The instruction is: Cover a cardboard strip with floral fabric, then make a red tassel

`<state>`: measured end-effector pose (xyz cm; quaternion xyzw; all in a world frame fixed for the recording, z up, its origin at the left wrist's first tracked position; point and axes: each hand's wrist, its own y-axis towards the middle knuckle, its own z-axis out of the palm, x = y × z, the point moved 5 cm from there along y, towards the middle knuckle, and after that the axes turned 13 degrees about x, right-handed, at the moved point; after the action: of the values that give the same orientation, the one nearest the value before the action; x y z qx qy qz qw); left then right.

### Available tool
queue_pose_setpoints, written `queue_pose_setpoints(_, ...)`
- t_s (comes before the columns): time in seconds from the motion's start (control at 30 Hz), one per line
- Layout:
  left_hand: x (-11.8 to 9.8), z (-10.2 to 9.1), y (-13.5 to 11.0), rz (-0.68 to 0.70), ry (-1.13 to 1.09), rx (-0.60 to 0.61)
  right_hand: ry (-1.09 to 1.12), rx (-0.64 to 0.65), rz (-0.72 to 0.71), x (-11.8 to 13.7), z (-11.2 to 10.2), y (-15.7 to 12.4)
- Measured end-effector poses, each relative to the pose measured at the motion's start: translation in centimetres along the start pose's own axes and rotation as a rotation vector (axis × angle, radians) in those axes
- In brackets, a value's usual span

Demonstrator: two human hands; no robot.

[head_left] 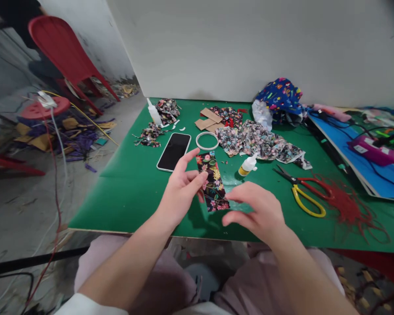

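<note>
My left hand [184, 186] pinches a black floral fabric piece [214, 183] between thumb and fingers, holding it above the front of the green table [131, 197]. At the lower right corner of the fabric is my right hand [258, 208], its thumb and fingers spread apart; whether a fingertip touches the cloth I cannot tell. Just beyond the fabric lies a white ring [197, 141]. A small white glue bottle with a yellow label [248, 165] stands right of the fabric, and a phone [174, 152] lies to the left.
Scissors [304, 188] and red thread [351, 208] lie at right, near a blue board [374, 162] bearing a purple tool [372, 148]. Crumpled floral cloth [256, 140], brown card pieces [208, 120] and a second white bottle [154, 113] sit toward the back wall. A red chair [62, 48] stands left.
</note>
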<state>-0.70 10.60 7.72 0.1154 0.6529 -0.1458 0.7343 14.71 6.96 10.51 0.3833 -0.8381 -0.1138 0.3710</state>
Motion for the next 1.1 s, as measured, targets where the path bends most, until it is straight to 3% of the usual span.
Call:
queue_pose_setpoints(0.17, -0.8, 0.9, -0.8, 0.146, 0.385, 0.103, 0.414, -0.126, 0.358, -2.8, -0.5, -0.4)
queue_pose_setpoints(0.33, -1.2, 2.2, -1.3, 0.220, 0.795, 0.218, 0.466, -0.154, 0.479, -3.4, -0.4, -0.4)
queue_pose_setpoints(0.57, -0.8, 2.5, -1.1, 0.261, 1.018, 0.241, 0.681, -0.105, 0.686, -4.4, 0.6, -0.8)
queue_pose_setpoints(0.67, -0.6, 2.0, -0.9, 0.228, 1.028, 0.206, 0.743, -0.081, 0.761, -5.1, 1.0, -1.0)
queue_pose_setpoints(0.77, -0.9, 0.9, -0.8, 0.187, 0.940, 0.123, 0.748, -0.246, 0.804, -6.0, 0.6, -1.3)
queue_pose_setpoints(0.9, -1.2, -1.5, -0.8, 0.146, 0.628, -0.138, 0.784, -0.493, 0.777, -6.7, -0.2, -1.7)
queue_pose_setpoints(0.97, -0.9, -2.1, -0.8, 0.137, 0.470, -0.234, 0.803, -0.558, 0.753, -6.7, -0.4, -1.8)
queue_pose_setpoints(1.1, 0.0, -1.6, -0.6, 0.079, 0.289, -0.277, 0.788, -0.622, 0.721, -6.6, -0.8, -1.7)
